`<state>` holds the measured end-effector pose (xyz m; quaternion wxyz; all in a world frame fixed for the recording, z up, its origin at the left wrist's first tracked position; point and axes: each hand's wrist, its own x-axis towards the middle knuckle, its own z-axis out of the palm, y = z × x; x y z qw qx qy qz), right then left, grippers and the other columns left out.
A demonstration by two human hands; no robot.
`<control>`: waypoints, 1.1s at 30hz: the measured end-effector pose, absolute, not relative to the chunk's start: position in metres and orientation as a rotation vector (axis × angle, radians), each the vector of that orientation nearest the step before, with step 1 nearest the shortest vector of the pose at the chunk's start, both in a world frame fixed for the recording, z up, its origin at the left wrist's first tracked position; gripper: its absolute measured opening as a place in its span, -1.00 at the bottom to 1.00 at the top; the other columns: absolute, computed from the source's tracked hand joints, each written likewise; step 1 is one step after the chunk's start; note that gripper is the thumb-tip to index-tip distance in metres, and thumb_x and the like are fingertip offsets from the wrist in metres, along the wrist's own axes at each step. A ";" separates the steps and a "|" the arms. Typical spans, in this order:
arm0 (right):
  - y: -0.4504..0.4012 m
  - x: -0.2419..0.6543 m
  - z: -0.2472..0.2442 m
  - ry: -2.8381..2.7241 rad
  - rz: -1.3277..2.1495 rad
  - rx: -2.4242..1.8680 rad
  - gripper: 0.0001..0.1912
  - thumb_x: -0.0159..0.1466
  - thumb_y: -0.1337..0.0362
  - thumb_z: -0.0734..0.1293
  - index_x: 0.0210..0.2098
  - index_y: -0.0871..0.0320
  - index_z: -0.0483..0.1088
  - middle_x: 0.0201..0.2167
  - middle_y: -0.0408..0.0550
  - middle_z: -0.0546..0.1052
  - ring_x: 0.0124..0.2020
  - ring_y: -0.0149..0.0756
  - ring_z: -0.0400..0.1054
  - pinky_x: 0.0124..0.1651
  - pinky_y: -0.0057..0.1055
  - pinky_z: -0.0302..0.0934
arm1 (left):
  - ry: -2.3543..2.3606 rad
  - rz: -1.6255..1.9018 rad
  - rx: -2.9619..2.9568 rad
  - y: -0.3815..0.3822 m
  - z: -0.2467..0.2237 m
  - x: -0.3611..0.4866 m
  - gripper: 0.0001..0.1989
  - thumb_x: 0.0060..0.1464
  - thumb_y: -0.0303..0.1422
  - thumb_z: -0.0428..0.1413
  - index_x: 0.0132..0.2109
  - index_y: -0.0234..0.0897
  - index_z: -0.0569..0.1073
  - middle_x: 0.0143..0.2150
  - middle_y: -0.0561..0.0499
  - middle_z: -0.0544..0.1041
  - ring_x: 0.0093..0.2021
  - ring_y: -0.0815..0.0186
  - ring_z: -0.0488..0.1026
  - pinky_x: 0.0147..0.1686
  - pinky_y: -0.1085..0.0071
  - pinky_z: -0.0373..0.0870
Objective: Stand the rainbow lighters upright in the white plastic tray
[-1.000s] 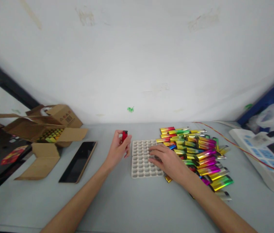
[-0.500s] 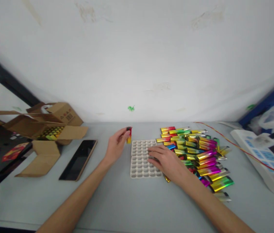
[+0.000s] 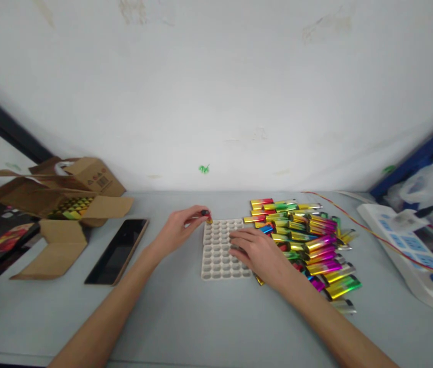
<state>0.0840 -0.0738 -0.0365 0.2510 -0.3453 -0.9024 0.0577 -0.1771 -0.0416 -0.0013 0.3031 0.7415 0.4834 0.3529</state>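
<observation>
My left hand [image 3: 180,231] pinches a small red and yellow lighter [image 3: 206,216] at the far left corner of a white tray [image 3: 216,255] with rows of round sockets. Only the lighter's top shows beyond my fingertips. My right hand [image 3: 256,253] lies flat on the tray's right side, fingers spread, holding nothing. Right beside that hand is a heap of shiny multicoloured lighters [image 3: 308,240] lying on the grey table [image 3: 201,317].
A black phone [image 3: 118,250] lies left of the tray. Open cardboard boxes [image 3: 66,204] stand at the far left, one holding coloured lighters. A white device [image 3: 411,250] with blue buttons and a red-yellow cable [image 3: 354,217] sit at the right. A white wall rises behind.
My left hand has carried the lighter right and down, from upright in the air to the tray's far left corner. My right hand has stayed on the tray.
</observation>
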 end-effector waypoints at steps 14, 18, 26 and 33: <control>-0.074 0.084 -0.037 -2.472 0.138 -0.947 -0.80 0.41 0.23 0.41 -0.04 0.16 0.60 0.04 0.02 0.66 0.09 -0.11 0.53 0.22 -0.14 0.37 | 1.383 1.062 1.935 -0.042 -0.011 -0.181 -0.61 0.20 -0.03 0.19 -0.01 -0.18 0.63 -0.11 -0.06 0.72 -0.13 0.14 0.67 -0.05 0.29 0.62; -0.074 0.083 -0.036 -2.489 0.139 -0.950 -0.82 0.41 0.24 0.41 -0.07 0.18 0.59 0.03 0.03 0.67 0.08 -0.11 0.53 0.23 -0.14 0.37 | 1.354 1.036 1.900 -0.041 -0.012 -0.180 -0.62 0.21 -0.03 0.19 -0.02 -0.19 0.62 -0.10 -0.06 0.71 -0.11 0.16 0.65 -0.06 0.34 0.60; -0.075 0.078 -0.032 -2.509 0.134 -0.998 -0.83 0.43 0.22 0.39 -0.10 0.17 0.59 0.03 0.04 0.66 0.08 -0.12 0.52 0.24 -0.14 0.34 | 1.400 0.930 2.058 -0.035 -0.013 -0.182 -0.67 0.27 -0.05 0.12 -0.03 -0.17 0.57 -0.11 -0.06 0.70 -0.10 0.12 0.64 -0.09 0.35 0.53; -0.076 0.075 -0.029 -2.527 0.103 -1.059 -0.82 0.42 0.20 0.40 -0.12 0.18 0.58 -0.01 0.03 0.67 0.04 -0.12 0.52 0.20 -0.15 0.34 | 1.347 0.994 1.982 -0.035 -0.022 -0.175 -0.67 0.31 -0.06 0.08 -0.03 -0.22 0.51 -0.16 -0.04 0.66 -0.13 0.18 0.60 -0.05 0.34 0.52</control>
